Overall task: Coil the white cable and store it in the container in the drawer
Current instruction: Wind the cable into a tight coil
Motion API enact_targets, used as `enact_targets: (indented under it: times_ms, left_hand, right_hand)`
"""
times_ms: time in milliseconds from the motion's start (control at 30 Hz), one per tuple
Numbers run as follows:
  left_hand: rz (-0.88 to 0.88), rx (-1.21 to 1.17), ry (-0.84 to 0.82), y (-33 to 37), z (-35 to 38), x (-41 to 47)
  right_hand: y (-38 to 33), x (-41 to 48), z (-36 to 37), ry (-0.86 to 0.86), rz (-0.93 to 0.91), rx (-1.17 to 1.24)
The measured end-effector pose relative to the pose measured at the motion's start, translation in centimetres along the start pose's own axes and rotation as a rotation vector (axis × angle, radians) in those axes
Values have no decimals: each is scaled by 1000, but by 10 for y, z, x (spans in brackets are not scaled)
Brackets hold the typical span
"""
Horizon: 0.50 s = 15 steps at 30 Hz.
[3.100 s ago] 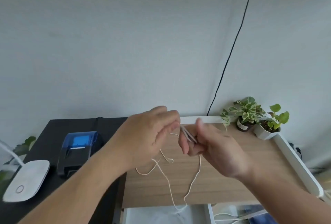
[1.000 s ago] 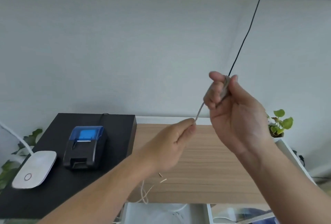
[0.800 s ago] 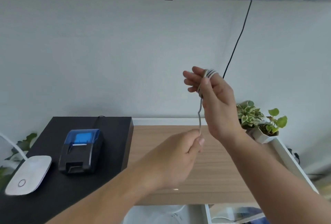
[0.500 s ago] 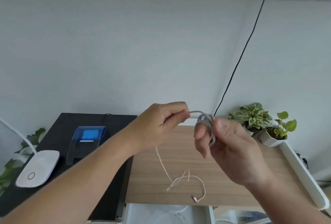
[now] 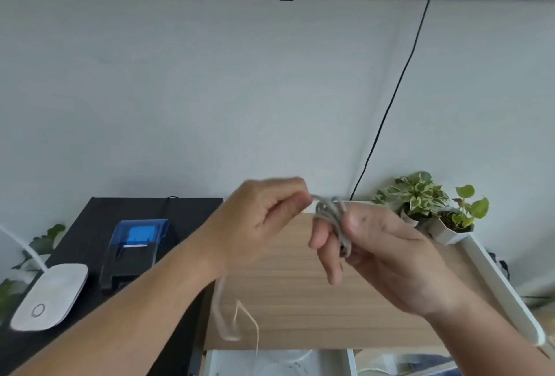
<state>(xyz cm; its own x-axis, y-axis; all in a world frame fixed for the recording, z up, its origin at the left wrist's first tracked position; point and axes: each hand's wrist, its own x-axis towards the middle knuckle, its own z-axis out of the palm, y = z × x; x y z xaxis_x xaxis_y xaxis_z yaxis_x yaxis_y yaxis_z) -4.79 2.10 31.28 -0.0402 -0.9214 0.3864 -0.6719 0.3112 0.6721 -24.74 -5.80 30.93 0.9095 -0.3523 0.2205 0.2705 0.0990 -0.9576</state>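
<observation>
The white cable [image 5: 333,219] is wound in several loops around the fingers of my right hand [image 5: 381,255], which is held above the wooden desk top [image 5: 300,300]. My left hand [image 5: 264,219] pinches the cable just left of the loops. A loose tail of the cable [image 5: 237,321] hangs below my left wrist, blurred, down toward the open white drawer [image 5: 279,363] at the bottom edge. Inside the drawer a pale rounded shape shows, too cut off to identify.
A black side table [image 5: 90,225] on the left carries a small printer with a blue lid [image 5: 135,249] and a white lamp base [image 5: 49,294]. Two potted plants [image 5: 435,210] stand at the desk's back right corner. A black wire [image 5: 390,105] runs down the wall.
My left hand moved right, close to the coil on my right fingers. The hanging tail has swung left and shortened as more cable went onto the loops.
</observation>
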Motion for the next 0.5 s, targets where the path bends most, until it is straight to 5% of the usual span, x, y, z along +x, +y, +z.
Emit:
enact_targets:
  times_ms: [100, 233, 300, 367, 500]
  left_hand:
    - [-122, -148, -155, 13, 31, -15]
    - [-148, -36, -264, 31, 52, -32]
    - [-87, 41, -150, 34, 33, -29]
    - [-21, 146, -63, 31, 6, -23]
    - [66, 77, -105, 22, -13, -19]
  right_hand:
    - [-17, 12, 12, 68, -224, 305]
    - [-15, 21, -9, 411, -250, -302]
    - [-6, 8, -11, 323, -102, -568]
    - [2, -9, -5, 166, 32, -559]
    - [1, -20, 22, 38, 24, -55]
